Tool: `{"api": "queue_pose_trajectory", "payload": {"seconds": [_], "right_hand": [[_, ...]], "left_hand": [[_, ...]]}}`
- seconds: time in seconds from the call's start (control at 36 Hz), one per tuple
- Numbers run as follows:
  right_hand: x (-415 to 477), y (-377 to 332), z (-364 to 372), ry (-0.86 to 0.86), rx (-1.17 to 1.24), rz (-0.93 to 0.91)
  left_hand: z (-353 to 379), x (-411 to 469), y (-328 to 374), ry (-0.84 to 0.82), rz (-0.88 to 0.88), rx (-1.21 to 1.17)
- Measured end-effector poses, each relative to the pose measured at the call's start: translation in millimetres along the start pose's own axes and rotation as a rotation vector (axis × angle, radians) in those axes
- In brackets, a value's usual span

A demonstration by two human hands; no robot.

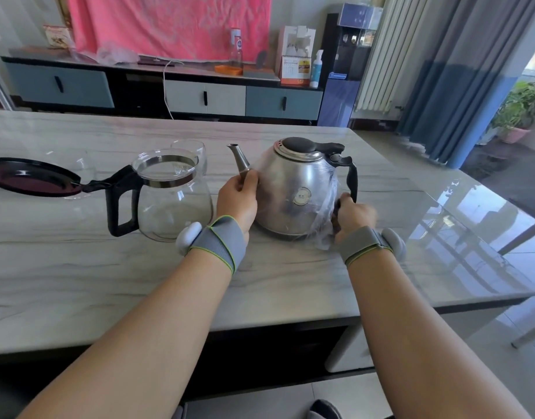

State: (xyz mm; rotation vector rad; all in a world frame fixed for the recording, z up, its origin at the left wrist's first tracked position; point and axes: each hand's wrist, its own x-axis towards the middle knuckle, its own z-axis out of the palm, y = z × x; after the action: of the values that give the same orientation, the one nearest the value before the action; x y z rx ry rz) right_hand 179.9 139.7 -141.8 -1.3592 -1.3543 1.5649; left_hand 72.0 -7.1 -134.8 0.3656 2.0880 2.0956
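A steel kettle (293, 179) with a black lid knob and black handle stands on the marble table (79, 267), partly wrapped in clear plastic film (323, 213). My left hand (237, 201) grips the base of its spout. My right hand (352, 216) holds the lower end of the handle, where the film bunches up. Left of the kettle stands an empty glass carafe (172, 201) with a black handle and its hinged dark lid (30, 178) flipped open to the left.
A clear glass cup (189, 149) stands behind the carafe. The table's right edge runs near the kettle, with a glossy lower surface beyond it. A low cabinet (169, 92) with bottles and boxes lines the far wall.
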Motion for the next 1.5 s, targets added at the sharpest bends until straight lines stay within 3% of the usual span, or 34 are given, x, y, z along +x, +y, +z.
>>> {"api": "queue_pose_trajectory", "payload": {"seconds": [0.42, 0.61, 0.75, 1.14, 1.5], "right_hand": [[-12, 0, -9, -0.025, 0.245, 0.025], [-14, -6, -11, -0.063, 0.299, 0.046], [-26, -8, -5, -0.11, 0.464, 0.02], [-38, -3, 9, -0.251, 0.496, 0.06], [-36, 2, 16, -0.208, 0.433, 0.04]], "left_hand": [[15, -9, -1, 0.058, 0.041, -0.215], [16, -19, 6, -0.015, -0.074, -0.395], [10, -27, 8, -0.054, -0.168, -0.433], [-14, -27, 9, -0.083, -0.218, -0.446], [-24, -29, 11, -0.073, -0.283, -0.485]]}}
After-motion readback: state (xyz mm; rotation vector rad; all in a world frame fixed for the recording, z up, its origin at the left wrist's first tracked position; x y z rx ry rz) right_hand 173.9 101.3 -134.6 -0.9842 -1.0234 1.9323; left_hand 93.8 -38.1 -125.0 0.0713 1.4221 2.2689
